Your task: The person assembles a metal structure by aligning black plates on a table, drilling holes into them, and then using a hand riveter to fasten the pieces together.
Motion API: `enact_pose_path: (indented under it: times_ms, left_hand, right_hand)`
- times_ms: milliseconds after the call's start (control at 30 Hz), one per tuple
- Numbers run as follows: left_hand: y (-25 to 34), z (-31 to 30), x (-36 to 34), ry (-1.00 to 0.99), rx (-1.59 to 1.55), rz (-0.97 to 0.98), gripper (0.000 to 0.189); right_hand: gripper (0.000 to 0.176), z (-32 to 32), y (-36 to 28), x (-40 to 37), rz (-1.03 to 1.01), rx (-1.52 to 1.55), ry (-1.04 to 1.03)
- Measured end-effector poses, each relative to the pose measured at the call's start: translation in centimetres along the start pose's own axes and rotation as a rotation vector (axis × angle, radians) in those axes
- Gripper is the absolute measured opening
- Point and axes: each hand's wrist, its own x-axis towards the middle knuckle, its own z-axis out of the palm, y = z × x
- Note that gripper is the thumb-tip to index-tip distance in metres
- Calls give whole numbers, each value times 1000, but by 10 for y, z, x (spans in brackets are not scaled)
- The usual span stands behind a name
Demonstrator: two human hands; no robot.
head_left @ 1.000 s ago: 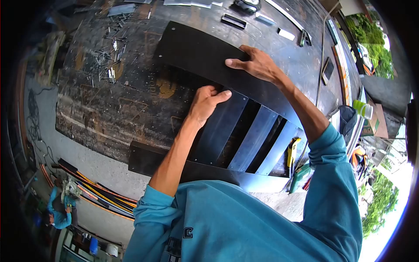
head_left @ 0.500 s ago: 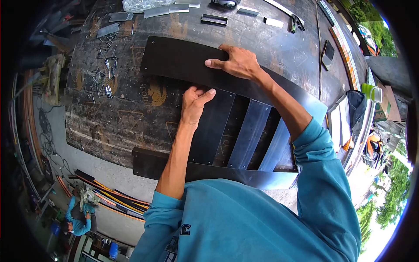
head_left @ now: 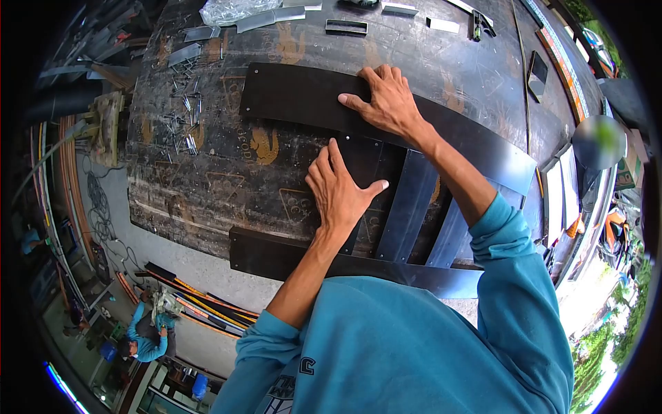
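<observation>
A long dark flat panel (head_left: 296, 93) with small fasteners at its left end lies across the table. My right hand (head_left: 392, 103) grips it, fingers bent over its far edge and thumb on its face. Just below, my left hand (head_left: 338, 190) spreads its fingers and thumb over a dark cross slat (head_left: 362, 155), partly hiding it. Farther right, a bluish slat (head_left: 403, 207) and another slat (head_left: 449, 231) run between the far panel and a near panel (head_left: 276, 255) by my body. Gaps separate the slats.
Loose screws or rivets (head_left: 189, 114) lie scattered on the worn dark table (head_left: 200, 221). Metal offcuts (head_left: 272, 19) and a rectangular frame piece (head_left: 347, 27) sit along the far side. A phone (head_left: 537, 76) lies right. Another person (head_left: 148, 334) works lower left.
My left hand has let go of the far panel's near edge and opened over the slat. The right hand keeps hold of the panel. The whole view has shifted slightly.
</observation>
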Motion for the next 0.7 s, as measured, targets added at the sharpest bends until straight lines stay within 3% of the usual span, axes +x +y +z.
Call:
enact_pose_path:
  times_ms: [167, 233, 333, 700]
  left_hand:
    - [0, 1, 9, -31, -2, -15, 108]
    - [0, 0, 11, -52, -13, -20, 108]
    - [-2, -1, 15, -75, -43, -31, 109]
    - [-8, 8, 13, -13, 68, 30, 117]
  right_hand:
    - [67, 2, 2, -5, -47, -23, 154]
    - [58, -2, 1, -7, 19, 14, 25]
    - [47, -5, 7, -8, -4, 105, 32]
    - [43, -19, 13, -9, -18, 205, -24]
